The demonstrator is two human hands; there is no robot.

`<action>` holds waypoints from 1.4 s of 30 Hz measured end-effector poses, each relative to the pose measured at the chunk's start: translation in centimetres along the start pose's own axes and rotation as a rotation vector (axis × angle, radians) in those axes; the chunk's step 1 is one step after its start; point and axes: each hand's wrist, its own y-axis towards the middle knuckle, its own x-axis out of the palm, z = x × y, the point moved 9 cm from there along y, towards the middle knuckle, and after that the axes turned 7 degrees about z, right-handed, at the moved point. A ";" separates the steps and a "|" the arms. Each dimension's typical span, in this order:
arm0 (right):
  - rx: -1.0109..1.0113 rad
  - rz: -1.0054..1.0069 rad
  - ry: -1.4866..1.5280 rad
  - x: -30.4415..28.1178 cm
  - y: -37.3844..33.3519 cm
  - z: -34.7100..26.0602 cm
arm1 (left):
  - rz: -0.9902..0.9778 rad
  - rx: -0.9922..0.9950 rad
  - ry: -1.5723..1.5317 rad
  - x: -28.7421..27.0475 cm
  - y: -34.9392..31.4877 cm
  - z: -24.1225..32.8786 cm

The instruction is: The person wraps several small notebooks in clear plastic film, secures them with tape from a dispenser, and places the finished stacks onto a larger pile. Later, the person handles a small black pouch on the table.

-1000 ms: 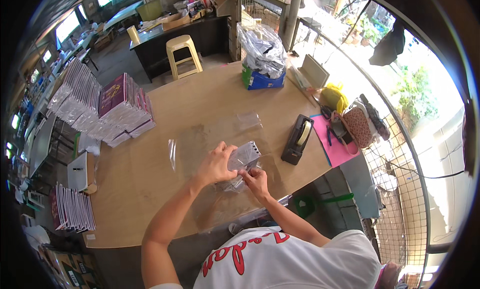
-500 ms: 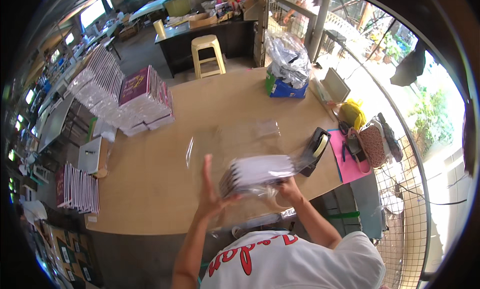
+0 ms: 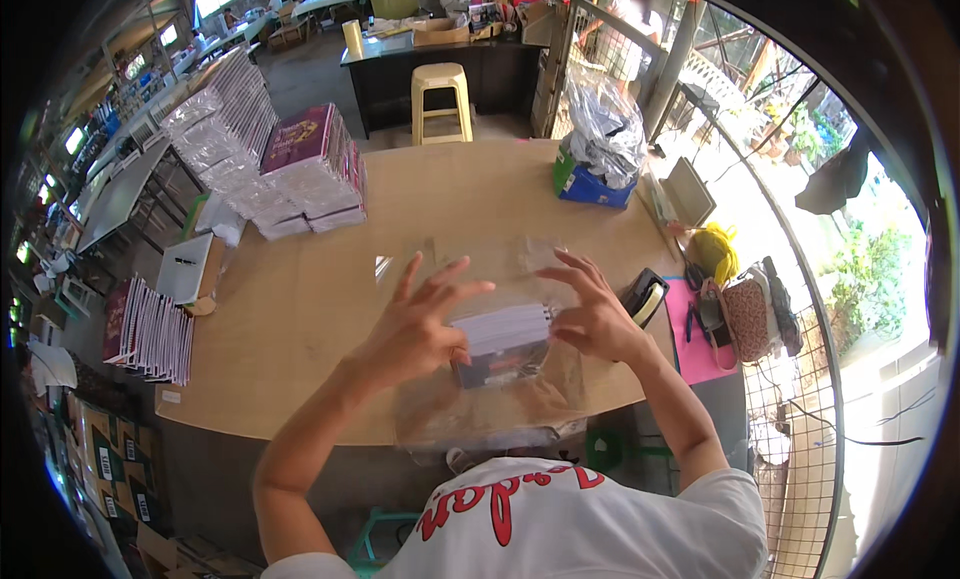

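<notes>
A small stack of white-paged, spiral-bound notebooks [image 3: 503, 327] rests on the table near its front edge, between my hands. Clear plastic sheeting [image 3: 440, 411] lies under it and spreads toward me over the table edge. My left hand [image 3: 425, 319] is at the stack's left side, fingers spread and thumb close to the pages; whether it touches is unclear. On the opposite side my right hand [image 3: 597, 317] has its fingers apart and bent, with the thumb by the stack's right end. Neither hand grips anything. A black tape dispenser [image 3: 645, 297] stands right of my right hand.
Tall piles of plastic-wrapped purple notebooks [image 3: 312, 169] stand at the table's far left. Loose notebooks [image 3: 150, 331] and a tray [image 3: 187, 269] sit left. At right are a blue-green box of plastic [image 3: 595, 184], pink paper [image 3: 700, 341] and a patterned pouch [image 3: 752, 317]. Mesh fencing borders the right.
The notebook stack, held between both hands before, now sits on the table on the plastic. Both hands have let go and opened at its sides. My view has shifted slightly.
</notes>
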 end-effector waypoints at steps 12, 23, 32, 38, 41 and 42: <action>0.798 0.405 0.957 16.6 -11.5 6.1 | 0.491 -0.867 -0.900 16.4 -7.4 2.9; -0.001 0.199 -0.127 -0.7 -2.3 -2.6 | 1.051 -0.962 -0.428 11.2 -8.0 5.8; 0.368 0.283 -0.226 -2.3 3.8 6.4 | 0.498 -0.745 -0.135 7.4 -5.2 5.6; -0.050 -0.415 0.143 -1.6 5.7 -2.3 | 0.218 -0.611 -0.293 7.0 -4.5 4.1; -0.213 -0.643 -0.389 3.1 2.6 0.1 | 0.080 -0.514 -0.317 7.5 -3.7 3.2; -0.304 -0.619 -0.291 3.1 2.9 -0.4 | 0.017 -0.410 -0.311 7.7 -3.4 3.1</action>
